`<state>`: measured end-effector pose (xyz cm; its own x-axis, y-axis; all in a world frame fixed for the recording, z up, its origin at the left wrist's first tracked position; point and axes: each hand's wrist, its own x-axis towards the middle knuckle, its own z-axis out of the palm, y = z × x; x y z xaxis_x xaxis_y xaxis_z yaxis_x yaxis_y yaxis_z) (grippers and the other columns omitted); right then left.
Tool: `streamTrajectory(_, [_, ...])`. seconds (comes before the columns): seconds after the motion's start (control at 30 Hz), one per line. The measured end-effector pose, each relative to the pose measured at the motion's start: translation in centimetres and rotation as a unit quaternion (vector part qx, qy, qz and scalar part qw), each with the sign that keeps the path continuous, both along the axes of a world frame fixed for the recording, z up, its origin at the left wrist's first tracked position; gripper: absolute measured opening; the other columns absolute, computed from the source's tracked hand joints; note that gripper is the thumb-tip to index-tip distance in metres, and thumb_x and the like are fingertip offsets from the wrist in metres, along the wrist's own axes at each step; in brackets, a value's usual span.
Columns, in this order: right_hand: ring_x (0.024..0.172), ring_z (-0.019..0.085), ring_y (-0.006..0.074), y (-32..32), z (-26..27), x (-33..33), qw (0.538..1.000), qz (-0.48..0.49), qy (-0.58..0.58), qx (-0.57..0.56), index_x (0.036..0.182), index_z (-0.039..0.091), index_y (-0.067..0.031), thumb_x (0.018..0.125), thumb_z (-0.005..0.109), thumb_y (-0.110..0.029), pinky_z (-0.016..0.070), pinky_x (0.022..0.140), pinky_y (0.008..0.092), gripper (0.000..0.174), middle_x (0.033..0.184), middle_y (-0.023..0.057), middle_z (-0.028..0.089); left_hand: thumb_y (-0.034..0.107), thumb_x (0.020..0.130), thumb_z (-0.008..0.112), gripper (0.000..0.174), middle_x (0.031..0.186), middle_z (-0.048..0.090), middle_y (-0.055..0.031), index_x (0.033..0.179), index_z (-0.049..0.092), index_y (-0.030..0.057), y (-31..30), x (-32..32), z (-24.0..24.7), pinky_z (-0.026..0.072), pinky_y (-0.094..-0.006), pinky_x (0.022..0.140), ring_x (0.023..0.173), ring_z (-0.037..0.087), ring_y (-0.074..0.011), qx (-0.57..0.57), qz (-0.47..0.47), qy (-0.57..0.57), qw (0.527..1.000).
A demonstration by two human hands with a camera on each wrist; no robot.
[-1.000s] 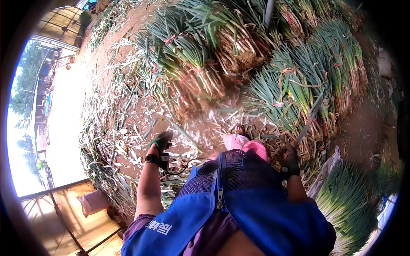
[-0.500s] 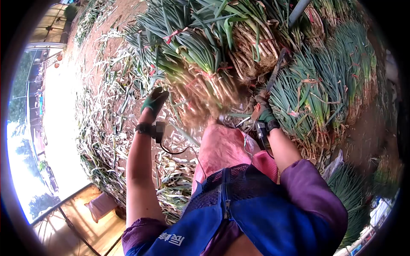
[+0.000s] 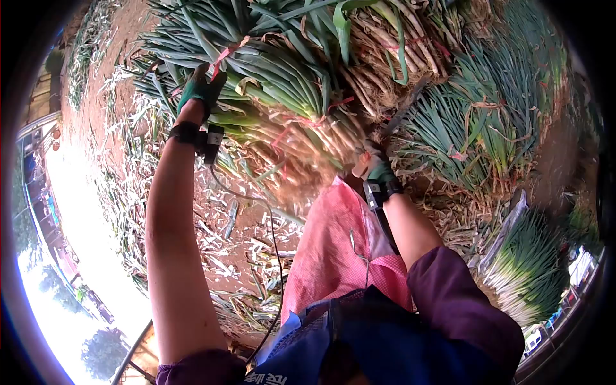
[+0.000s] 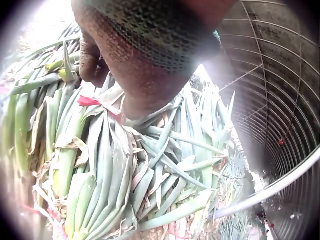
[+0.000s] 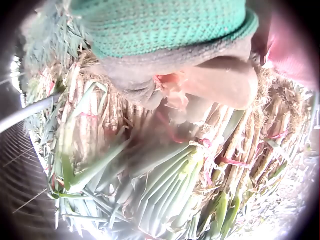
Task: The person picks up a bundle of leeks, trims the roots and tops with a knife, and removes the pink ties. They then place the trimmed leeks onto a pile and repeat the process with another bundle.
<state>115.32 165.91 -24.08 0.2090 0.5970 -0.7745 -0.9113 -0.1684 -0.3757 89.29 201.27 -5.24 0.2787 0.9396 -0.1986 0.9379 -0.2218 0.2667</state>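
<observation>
My left hand (image 3: 202,93), in a fingerless-style green and dark work glove, is at the leafy end of a tied green onion bundle (image 3: 279,67). Thumb and fingers stand spread on either side of the gathered leaves, right by the red tie (image 4: 90,101). The right hand (image 3: 375,163), gloved the same way, grips the wooden handle (image 5: 225,82) of a long dark-bladed tool (image 3: 405,109). Its blade points away, beside the root ends of the bundles; the right wrist view blurs it. White stalks (image 3: 327,138) of the nearest bundle lie just left of this hand.
More tied green onion bundles (image 3: 468,128) lie to the right, with another bunch (image 3: 529,269) lower right. Dry leaf scraps (image 3: 212,256) litter the soil at left. A pink cloth (image 3: 327,244) covers the lap. A cable (image 3: 273,231) hangs from the left wrist.
The left hand has moved forward from above the littered ground to the bundle's leafy end. The right hand swung the bladed tool forward from beside the body to the root ends.
</observation>
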Motion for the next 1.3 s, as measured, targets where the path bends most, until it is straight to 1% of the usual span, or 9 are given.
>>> streamTrajectory(0.23, [0.115, 0.048, 0.0227, 7.5, -8.7, -2.6, 0.992, 0.085, 0.042, 0.088, 0.123, 0.050, -0.0084, 0.088, 0.057, -0.029, 0.0448, 0.092, 0.0351, 0.041, 0.123, 0.0039, 0.050, 0.049, 0.073, 0.068, 0.075, 0.130, 0.048, -0.0224, 0.132, 0.043, 0.0088, 8.9, 2.3, -9.4, 0.0403, -0.0410, 0.097, 0.120, 0.047, -0.0360, 0.060, -0.044, -0.002, 0.997])
streamTrajectory(0.4, [0.071, 0.054, 0.0140, 13.8, -5.1, -2.2, 0.996, 0.013, 0.090, 0.002, 0.100, 0.056, -0.0033, 0.085, 0.057, -0.010, 0.0486, 0.061, 0.0265, 0.016, 0.089, 0.0055, 0.057, 0.043, 0.069, 0.077, 0.066, 0.121, 0.056, -0.0153, 0.119, 0.052, 0.0078, 11.2, 5.0, -10.8, 0.0428, -0.0351, 0.092, 0.113, 0.052, -0.0254, -0.032, -0.053, 0.079, 0.995])
streamTrajectory(0.53, [0.075, 0.057, 0.0186, 16.7, -5.1, -3.1, 0.988, -0.072, 0.126, -0.046, 0.100, 0.056, -0.0011, 0.088, 0.054, -0.013, 0.0522, 0.065, 0.0303, 0.017, 0.092, 0.0089, 0.057, 0.053, 0.063, 0.076, 0.082, 0.125, 0.052, -0.0219, 0.125, 0.049, 0.0073, 11.8, 6.0, -12.5, 0.0433, -0.0401, 0.093, 0.114, 0.052, -0.0355, 0.021, 0.019, 0.168, 0.985])
streamTrajectory(0.73, [0.101, 0.055, 0.0244, 13.6, -7.5, -2.7, 0.992, 0.006, -0.001, 0.124, 0.123, 0.043, -0.0038, 0.082, 0.055, 0.002, 0.0494, 0.089, 0.0331, 0.043, 0.116, 0.0138, 0.050, 0.062, 0.076, 0.056, 0.067, 0.117, 0.056, -0.0219, 0.121, 0.052, 0.0141, 13.3, 4.7, -13.3, 0.0435, -0.0451, 0.090, 0.110, 0.053, -0.0375, -0.042, -0.074, 0.190, 0.978])
streamTrajectory(0.8, [0.109, 0.052, 0.0255, 12.1, -4.0, -2.0, 0.877, 0.156, -0.422, 0.170, 0.123, 0.043, -0.0072, 0.076, 0.063, 0.001, 0.0479, 0.093, 0.0366, 0.052, 0.124, 0.0129, 0.046, 0.060, 0.090, 0.030, 0.054, 0.111, 0.058, -0.0224, 0.124, 0.049, 0.0227, 11.9, 4.5, -13.0, 0.0424, -0.0490, 0.087, 0.105, 0.054, -0.0400, -0.068, -0.103, 0.225, 0.966])
streamTrajectory(0.87, [0.108, 0.053, 0.0250, 11.5, -4.4, -1.8, 0.997, 0.031, 0.019, 0.073, 0.118, 0.047, -0.0088, 0.076, 0.066, -0.009, 0.0492, 0.089, 0.0382, 0.047, 0.120, 0.0111, 0.049, 0.038, 0.093, 0.035, 0.048, 0.104, 0.062, -0.0188, 0.135, 0.036, 0.0158, 9.9, 4.4, -11.9, 0.0466, -0.0469, 0.081, 0.096, 0.059, -0.0373, -0.036, -0.240, 0.316, 0.917])
streamTrajectory(0.93, [0.093, 0.059, 0.0246, 10.6, -3.3, -2.7, 0.981, -0.046, 0.179, -0.065, 0.107, 0.054, -0.0081, 0.077, 0.066, -0.020, 0.0529, 0.073, 0.0374, 0.034, 0.107, 0.0094, 0.057, 0.027, 0.092, 0.039, 0.053, 0.100, 0.063, -0.0162, 0.141, 0.026, 0.0099, 10.0, 1.4, -14.0, 0.0490, -0.0445, 0.076, 0.090, 0.061, -0.0343, -0.020, -0.358, 0.351, 0.865])
streamTrajectory(1.1, [0.085, 0.056, 0.0135, 4.4, -2.7, -2.3, 0.999, 0.016, 0.041, 0.025, 0.093, 0.059, -0.0042, 0.076, 0.065, -0.014, 0.0514, 0.071, 0.0279, 0.020, 0.093, 0.0058, 0.059, 0.011, 0.081, 0.051, 0.013, 0.080, 0.064, -0.0093, 0.085, 0.063, 0.0126, 5.2, 0.0, -14.9, 0.0505, -0.0373, 0.064, 0.075, 0.063, -0.0245, 0.009, -0.387, 0.187, 0.903])
streamTrajectory(1.3, [0.070, 0.055, 0.0169, -1.5, 6.1, -3.8, 0.995, 0.004, 0.020, -0.102, 0.086, 0.057, -0.0037, 0.076, 0.060, -0.009, 0.0441, 0.064, 0.0303, 0.012, 0.079, 0.0033, 0.058, 0.031, 0.081, 0.058, 0.026, 0.057, 0.058, -0.0084, 0.073, 0.059, 0.0063, 2.9, -2.1, -20.7, 0.0423, -0.0355, 0.045, 0.051, 0.057, -0.0194, -0.286, -0.016, 0.053, 0.957])
